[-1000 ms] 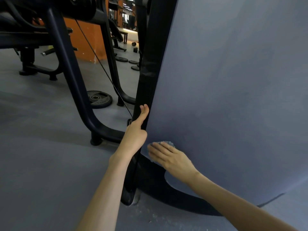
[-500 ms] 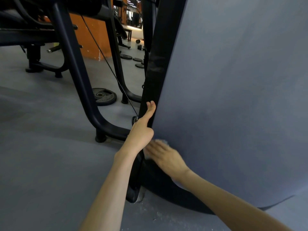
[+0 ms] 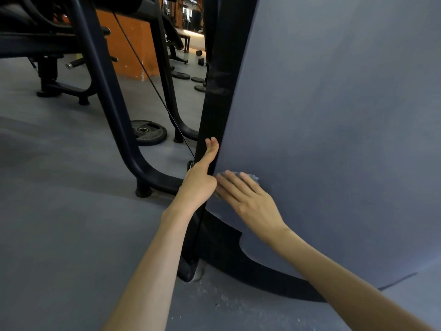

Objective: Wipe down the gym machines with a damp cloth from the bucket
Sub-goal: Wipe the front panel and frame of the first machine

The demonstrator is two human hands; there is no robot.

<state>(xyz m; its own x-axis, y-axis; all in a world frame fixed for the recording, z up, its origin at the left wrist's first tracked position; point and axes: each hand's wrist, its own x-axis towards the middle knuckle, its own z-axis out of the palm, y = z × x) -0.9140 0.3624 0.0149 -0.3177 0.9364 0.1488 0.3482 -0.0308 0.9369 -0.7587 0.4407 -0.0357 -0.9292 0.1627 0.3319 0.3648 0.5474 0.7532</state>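
Note:
A big grey-blue panel (image 3: pixel 334 120) of a gym machine fills the right side, edged by a black upright post (image 3: pixel 214 111). My left hand (image 3: pixel 201 177) grips that post low down, thumb pointing up along it. My right hand (image 3: pixel 245 199) lies flat on the lower panel, pressing a small grey cloth (image 3: pixel 253 177) against it; only the cloth's edge shows past my fingertips. The two hands almost touch. No bucket is in view.
The machine's black curved base (image 3: pixel 238 256) rests on the grey floor. To the left stand dark frame legs (image 3: pixel 114 111) with a thin cable (image 3: pixel 152 84). A weight plate (image 3: pixel 146 132) lies on the floor behind, more plates and an orange wall (image 3: pixel 128 44) farther back.
My right hand with the cloth slid left toward the post, then up a little on the panel. My left hand kept its hold on the post. The camera shifted slightly.

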